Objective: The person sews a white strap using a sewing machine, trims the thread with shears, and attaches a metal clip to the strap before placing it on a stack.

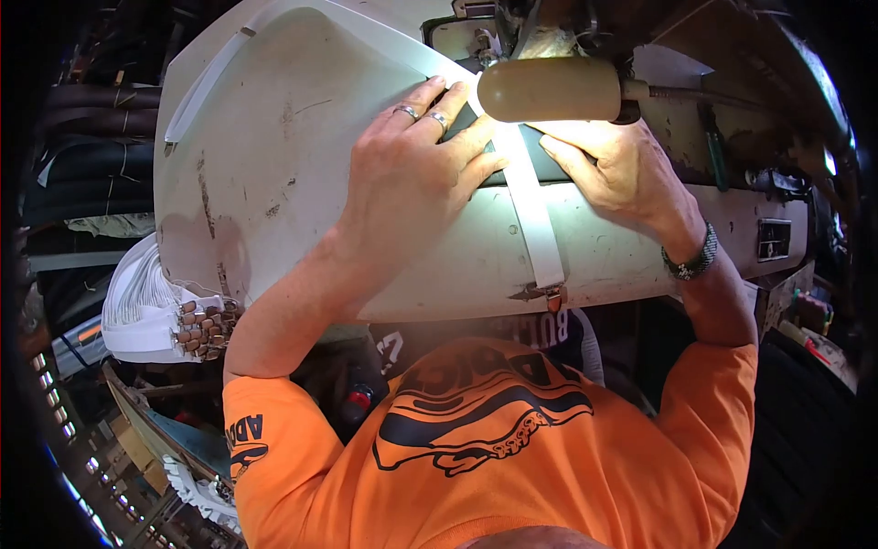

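Note:
My left hand (pixel 412 165) lies palm down with its fingers spread on a dark flat piece (pixel 540 156) and beside a white strap (pixel 530 210). The strap curves from the upper left, passes between my hands and hangs toward me, with a metal clip (pixel 554 298) at its lower end. On the strap's far part sits a small metal slide (pixel 247 32). My right hand (pixel 622 169) rests on the dark piece's right side, fingers stretched out and thumb apart. Its fingertips are partly hidden under a beige lamp (pixel 549 90).
Behind the lamp are metal parts of what looks like a sewing machine (pixel 489 44). A bundle of white straps (pixel 137 297) with several clips (pixel 206 329) hangs at the pale worktop's (pixel 274 238) left edge. A green-handled tool (pixel 713 151) lies at the right.

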The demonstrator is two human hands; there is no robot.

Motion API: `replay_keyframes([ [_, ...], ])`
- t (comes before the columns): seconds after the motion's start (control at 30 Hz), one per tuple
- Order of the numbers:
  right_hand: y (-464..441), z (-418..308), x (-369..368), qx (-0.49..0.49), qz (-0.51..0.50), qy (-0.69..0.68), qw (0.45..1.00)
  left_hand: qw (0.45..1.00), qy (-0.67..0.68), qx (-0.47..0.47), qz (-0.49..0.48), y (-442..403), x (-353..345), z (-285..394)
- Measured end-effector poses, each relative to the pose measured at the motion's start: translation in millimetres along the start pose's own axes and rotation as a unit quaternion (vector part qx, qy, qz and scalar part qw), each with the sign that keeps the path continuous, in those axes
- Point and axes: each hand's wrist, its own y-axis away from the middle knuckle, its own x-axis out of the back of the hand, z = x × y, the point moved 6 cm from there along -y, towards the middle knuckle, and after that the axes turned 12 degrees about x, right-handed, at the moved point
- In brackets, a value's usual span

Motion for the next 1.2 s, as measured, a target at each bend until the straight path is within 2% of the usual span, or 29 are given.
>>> replay_keyframes([
  [0.2, -2.8, -0.8, 0.3, 0.034, 0.037, -0.013, 0.999, 1.000, 0.000, -0.006, 0.004, -3.1, 2.7, 0.4],
  [0.53, -1.6, -0.1, -1.1, 0.020, 0.009, -0.010, 1.000, 1.000, -0.006, -0.004, -0.011, -5.4, 4.2, -1.8],
  [1.0, -2.6, -1.1, -1.0, 0.037, 0.024, -0.007, 0.999, 0.999, -0.016, 0.005, -0.046, -6.4, 6.5, -5.4],
  [1.2, -1.6, 1.7, 0.3, -0.001, -0.009, -0.003, 1.000, 0.998, -0.017, -0.015, -0.063, -7.2, 10.6, -4.5],
])
